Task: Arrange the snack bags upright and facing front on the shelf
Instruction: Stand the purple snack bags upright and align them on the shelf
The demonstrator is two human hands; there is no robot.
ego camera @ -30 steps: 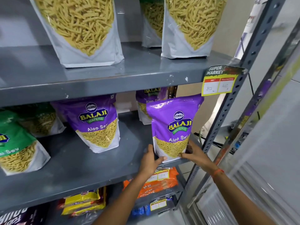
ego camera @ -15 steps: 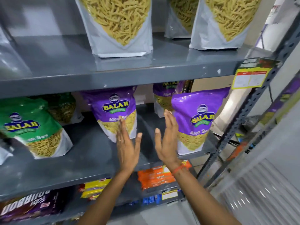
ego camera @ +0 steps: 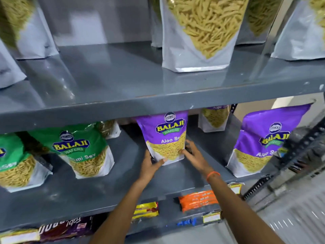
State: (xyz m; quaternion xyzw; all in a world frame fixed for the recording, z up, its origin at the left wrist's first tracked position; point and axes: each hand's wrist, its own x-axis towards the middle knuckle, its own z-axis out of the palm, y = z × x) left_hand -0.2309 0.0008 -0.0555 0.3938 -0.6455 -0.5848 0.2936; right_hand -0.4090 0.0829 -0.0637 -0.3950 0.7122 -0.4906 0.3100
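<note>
A purple Balaji Aloo Sev bag [ego camera: 166, 136] stands upright and front-facing in the middle of the grey middle shelf [ego camera: 123, 187]. My left hand [ego camera: 150, 164] grips its lower left corner and my right hand [ego camera: 192, 153] holds its lower right side. A second purple bag [ego camera: 263, 141] stands upright near the shelf's right end, nothing touching it. A third purple bag [ego camera: 214, 117] sits further back between them. Two green Balaji bags [ego camera: 82, 150] [ego camera: 15, 162] lean slightly on the left.
The upper shelf [ego camera: 140, 101] overhangs the bags and carries white pouches of yellow sticks [ego camera: 200, 34]. A perforated metal upright [ego camera: 290, 161] bounds the right side. The lower shelf holds yellow [ego camera: 146, 210], orange [ego camera: 197, 201] and dark purple [ego camera: 66, 228] packets.
My open hands moved in from the air and closed on the lower sides of the middle purple bag. The view shifted left, so the right purple bag now sits at the frame's right.
</note>
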